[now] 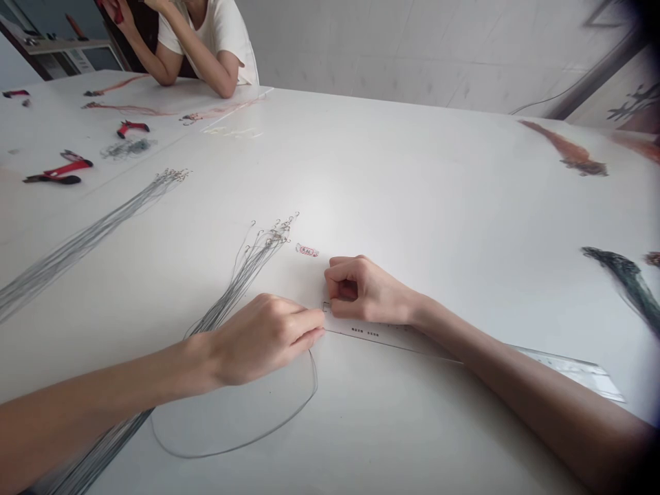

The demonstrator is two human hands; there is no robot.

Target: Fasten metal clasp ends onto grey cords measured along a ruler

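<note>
Carefully done, this wants a steady pinch: the thin wire loop point(234, 440) rises to the left hand point(262, 340), fingers pressed together at the end of a printed paper strip point(392, 337), which the curled right hand point(366, 292) seems to pinch, on a white table point(464, 206) beside bundled hook-ended wires point(247, 282).

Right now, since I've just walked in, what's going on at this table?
A person's left hand and right hand meet over the end of a printed white paper strip, fingers curled close together; what they hold is too small to tell. A loop of thin wire curves out below the left hand, beside a bundle of thin wires with small hooked ends. A clear ruler lies past the strip. Across the table, a co-worker leans on it, with red-handled pliers further along.
</note>
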